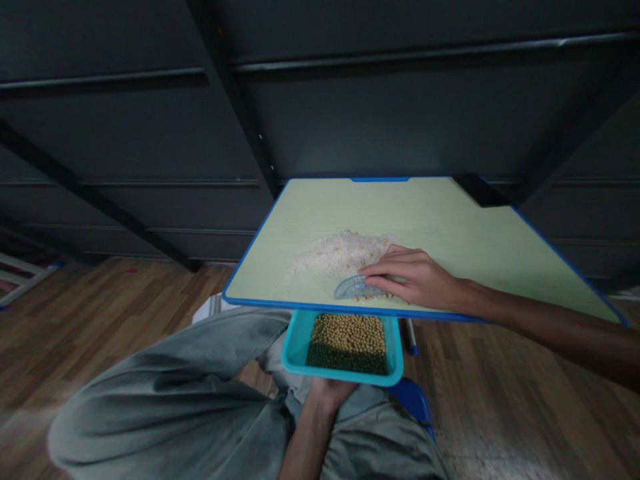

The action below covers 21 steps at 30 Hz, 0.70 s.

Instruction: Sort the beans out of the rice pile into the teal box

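My right hand point(413, 275) is closed on a clear, half-round protractor point(353, 287), which lies near the front edge of the small table point(425, 213). A few soybeans point(373, 297) sit along the protractor's straight side. Just behind it spreads a heap of white rice point(335, 255) with some soybeans mixed in. Below the table edge, my left hand point(333, 389) holds up a turquoise plastic basket point(395, 373) from underneath; its fingers are mostly hidden by it. Many soybeans point(350, 340) fill the basket's bottom.
A dark flat object, perhaps a phone point(481, 191), lies at the table's back right corner. Behind the table rises a dark panelled wall point(375, 120). My crossed legs point(190, 387) are under the basket, with a blue seat point(413, 400) beside them. The floor point(480, 387) is wood-patterned.
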Tool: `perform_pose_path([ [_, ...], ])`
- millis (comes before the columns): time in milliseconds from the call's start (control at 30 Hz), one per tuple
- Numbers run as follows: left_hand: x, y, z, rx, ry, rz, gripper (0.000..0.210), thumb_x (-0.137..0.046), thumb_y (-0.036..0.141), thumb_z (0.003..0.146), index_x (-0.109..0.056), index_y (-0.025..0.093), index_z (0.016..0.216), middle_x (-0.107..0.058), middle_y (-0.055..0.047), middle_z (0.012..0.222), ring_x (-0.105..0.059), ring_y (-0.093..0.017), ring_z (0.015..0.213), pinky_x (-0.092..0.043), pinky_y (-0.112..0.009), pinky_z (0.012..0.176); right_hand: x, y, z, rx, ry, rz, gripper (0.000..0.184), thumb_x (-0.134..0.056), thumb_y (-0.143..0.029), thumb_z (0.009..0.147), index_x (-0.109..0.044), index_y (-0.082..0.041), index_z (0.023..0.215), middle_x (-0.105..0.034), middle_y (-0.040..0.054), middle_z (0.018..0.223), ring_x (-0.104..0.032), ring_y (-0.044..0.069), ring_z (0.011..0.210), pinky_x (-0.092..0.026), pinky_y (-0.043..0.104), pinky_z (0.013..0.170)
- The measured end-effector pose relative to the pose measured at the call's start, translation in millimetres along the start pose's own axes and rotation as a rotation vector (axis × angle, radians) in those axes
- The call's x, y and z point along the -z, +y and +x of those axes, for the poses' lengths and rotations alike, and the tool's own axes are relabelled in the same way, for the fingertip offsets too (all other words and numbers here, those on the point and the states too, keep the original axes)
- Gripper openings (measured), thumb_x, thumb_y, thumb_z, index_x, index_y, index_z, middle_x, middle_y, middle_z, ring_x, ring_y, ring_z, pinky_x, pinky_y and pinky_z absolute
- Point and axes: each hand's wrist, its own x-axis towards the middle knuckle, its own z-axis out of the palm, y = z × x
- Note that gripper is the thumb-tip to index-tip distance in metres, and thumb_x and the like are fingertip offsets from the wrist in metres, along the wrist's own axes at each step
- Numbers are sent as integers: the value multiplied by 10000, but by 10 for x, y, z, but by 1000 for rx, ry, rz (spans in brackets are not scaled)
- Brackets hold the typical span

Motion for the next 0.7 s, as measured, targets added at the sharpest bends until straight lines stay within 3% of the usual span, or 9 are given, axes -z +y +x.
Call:
perform_pose_path([
  [267,-57,-5,-27,-8,-7,22,355,-441,229,905,-617,242,1212,-736,-52,1072,-681,-217,960,-400,-459,1048,-17,-27,-15,30,33,38,220,-642,-209,871,-692,-193,1084,-738,38,921,-665,139,823,-498,315,817],
  [433,-137,-5,-39,-4,-64,32,344,-406,237,921,-641,245,1172,-731,-33,1086,-656,-218,1028,-386,-469,1058,-24,-54,-42,57,-17,54,258,-639,-207,870,-678,-196,1124,-734,34,909,-662,141,805,-521,310,790],
  [700,35,3,1,-5,18,7,274,-502,282,882,-698,252,1071,-745,-52,1032,-652,-259,1037,-411,-509,1022,0,56,-3,-27,20,-67,235,-573,-217,916,-674,-204,1128,-731,37,1005,-664,157,870,-493,344,853],
])
